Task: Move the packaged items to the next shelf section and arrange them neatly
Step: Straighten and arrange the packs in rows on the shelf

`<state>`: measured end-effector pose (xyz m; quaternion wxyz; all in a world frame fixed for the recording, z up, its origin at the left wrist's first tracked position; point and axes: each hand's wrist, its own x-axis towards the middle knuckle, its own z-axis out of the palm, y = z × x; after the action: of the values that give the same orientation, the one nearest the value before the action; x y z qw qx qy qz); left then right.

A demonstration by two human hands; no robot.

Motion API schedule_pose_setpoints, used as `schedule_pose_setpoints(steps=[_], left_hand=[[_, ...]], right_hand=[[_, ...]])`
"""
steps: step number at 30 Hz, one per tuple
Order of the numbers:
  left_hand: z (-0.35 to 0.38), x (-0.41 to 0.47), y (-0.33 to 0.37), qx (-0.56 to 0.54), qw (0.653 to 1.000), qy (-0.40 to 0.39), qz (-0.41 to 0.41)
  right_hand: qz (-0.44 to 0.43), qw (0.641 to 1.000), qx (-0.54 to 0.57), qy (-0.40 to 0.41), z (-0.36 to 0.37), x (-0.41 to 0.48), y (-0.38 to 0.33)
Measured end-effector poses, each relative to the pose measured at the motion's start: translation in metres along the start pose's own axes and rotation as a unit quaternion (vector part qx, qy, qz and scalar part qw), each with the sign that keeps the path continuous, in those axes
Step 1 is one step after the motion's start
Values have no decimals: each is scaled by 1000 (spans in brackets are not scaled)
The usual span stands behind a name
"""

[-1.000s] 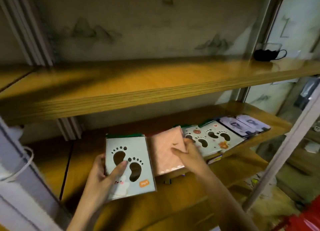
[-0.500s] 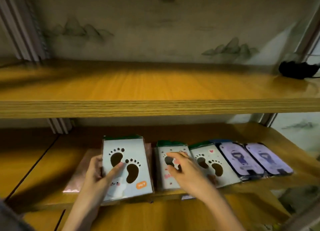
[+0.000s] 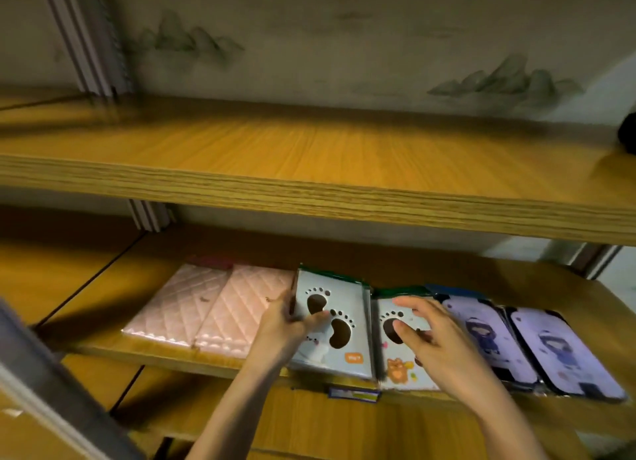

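The left hand grips the left edge of a footprint package, fingers curled behind it and thumb laid across its front. The right hand is spread wide with fingers only slightly bent, its fingertips resting on the face of a second footprint package at 3 o'clock of the first; it clasps nothing. Six flat packaged items lie in a row on the middle shelf board: two pink quilted packages side by side at 9 o'clock of the left hand, the two footprint packages in the centre, and two purple character packages at 3 o'clock of the right hand, overlapping a little. The footprint packages are pale grey-white cards with dark foot-shaped cutouts, a green top strip and clear wrap; the gripped one carries an orange tag at its lower right corner, the other a small bear picture. A label hangs on the shelf's front lip at 6 o'clock of the gripped package.
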<state>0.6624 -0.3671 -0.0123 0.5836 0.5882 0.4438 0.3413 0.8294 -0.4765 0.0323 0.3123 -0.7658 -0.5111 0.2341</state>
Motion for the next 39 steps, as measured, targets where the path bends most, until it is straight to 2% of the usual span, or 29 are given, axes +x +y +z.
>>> schedule_pose_setpoints(steps=[3, 5, 8, 15, 19, 24, 28, 33, 39], left_hand=[[1, 0, 4, 56, 998, -3, 31], [1, -2, 6, 111, 991, 27, 70], [-14, -12, 3, 175, 976, 96, 84], [-96, -25, -18, 199, 962, 172, 78], [-125, -13, -24, 190, 973, 113, 60], [-140, 6, -33, 300, 950, 37, 75], [-142, 13, -42, 317, 944, 11, 90], [-143, 15, -47, 268, 957, 23, 108], [-174, 5, -34, 180, 975, 34, 125]], right_hand=[[-15, 1000, 12, -10, 4, 4, -3], [-31, 999, 9, -18, 8, 5, -7], [-59, 998, 19, -25, 18, 9, -15], [-78, 993, 70, -61, 65, 22, -57], [-38, 993, 75, -87, 111, 23, -88], [32, 998, 25, -57, 148, 25, -112], [85, 995, -34, -39, 165, 29, -124], [120, 992, -34, 31, 178, 26, -136], [100, 988, 85, 79, 198, 26, -150]])
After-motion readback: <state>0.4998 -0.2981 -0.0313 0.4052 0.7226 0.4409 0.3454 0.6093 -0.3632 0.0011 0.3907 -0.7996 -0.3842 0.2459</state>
